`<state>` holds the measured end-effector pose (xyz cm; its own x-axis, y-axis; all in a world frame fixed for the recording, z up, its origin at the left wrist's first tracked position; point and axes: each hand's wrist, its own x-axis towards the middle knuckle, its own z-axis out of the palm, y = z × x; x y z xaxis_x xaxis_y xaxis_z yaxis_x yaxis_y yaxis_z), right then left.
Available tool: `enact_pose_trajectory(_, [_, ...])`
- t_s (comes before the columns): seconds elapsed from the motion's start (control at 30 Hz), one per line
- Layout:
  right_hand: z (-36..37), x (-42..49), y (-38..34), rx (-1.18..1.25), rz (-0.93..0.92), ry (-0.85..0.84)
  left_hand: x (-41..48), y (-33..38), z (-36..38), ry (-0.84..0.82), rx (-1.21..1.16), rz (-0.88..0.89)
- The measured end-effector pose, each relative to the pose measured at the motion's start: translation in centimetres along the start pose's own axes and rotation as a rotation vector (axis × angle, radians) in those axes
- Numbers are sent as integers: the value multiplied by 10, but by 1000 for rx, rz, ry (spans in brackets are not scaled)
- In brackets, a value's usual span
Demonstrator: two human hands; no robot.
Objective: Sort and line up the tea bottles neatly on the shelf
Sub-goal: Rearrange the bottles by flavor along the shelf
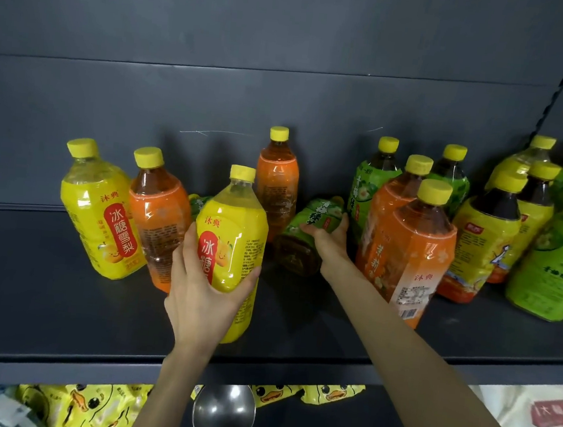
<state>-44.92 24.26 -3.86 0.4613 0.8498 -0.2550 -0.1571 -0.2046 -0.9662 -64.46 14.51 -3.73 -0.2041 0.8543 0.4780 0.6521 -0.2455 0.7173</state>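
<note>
Yellow label facing out, an upright tea bottle [238, 216] near the front edge of the dark shelf [59, 295] is held low down by the left grip [201, 295], fingers curled round one side and thumb round the other. The right grip [333, 247] clasps a green-labelled bottle [299, 249] lying on its side further back, between an orange bottle [276, 185] and a cluster of orange and green bottles [410, 253].

Only catching a sliver of a green-label plastic tea bottle [199, 202] at 10 o'clock behind the yellow-label plastic bottle [238, 223]. Can't spot the cap on the toppled green-label bottle [294, 245]. Losing part of the green-wrapped bottle [556, 274] at 3 o'clock to the edge.
</note>
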Motion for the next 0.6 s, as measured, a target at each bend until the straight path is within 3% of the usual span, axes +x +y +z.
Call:
enact_pose_trajectory(0.37, [-1, -12, 21, 52, -232, -50, -22, -10, -1, 53, -150, -47])
enact_pose_trajectory(0.6, [1, -32, 27, -103, -465, -8, -24, -12, -1, 37, -132, -29])
